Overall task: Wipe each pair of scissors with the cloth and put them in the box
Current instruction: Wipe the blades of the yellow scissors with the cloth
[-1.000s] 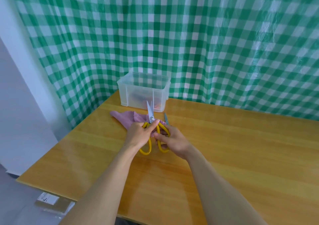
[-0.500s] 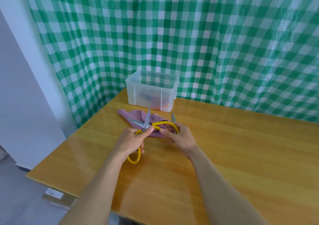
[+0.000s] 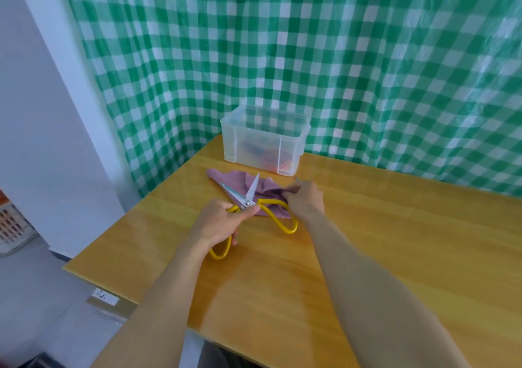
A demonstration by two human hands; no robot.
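- The near edge of the wooden table point(image 3: 282, 297) slants across the bottom. Grey floor shows past it on the left.
- Two bare arms reach over that edge. To their right is a wide stretch of wood with lots of room.
- The left hand point(image 3: 220, 222) has its fingers curled tight round one yellow handle of the scissors point(image 3: 248, 198). The thumb sits by the screw.
- The scissors are spread wide open. The blades make a V that points away, over the cloth. The other yellow handle lies by the right wrist.
- The right hand point(image 3: 306, 198) pinches a fold of the purple cloth point(image 3: 237, 177). The cloth lies near the table's left edge.
- Just behind the cloth stands the clear box point(image 3: 262, 138), open on top, at the far left corner. Something coloured is inside, too blurry to tell.
- A green and white checked curtain point(image 3: 339, 56) hangs close behind the box, all along the far edge.
- A white wall point(image 3: 42, 113) stands to the left.
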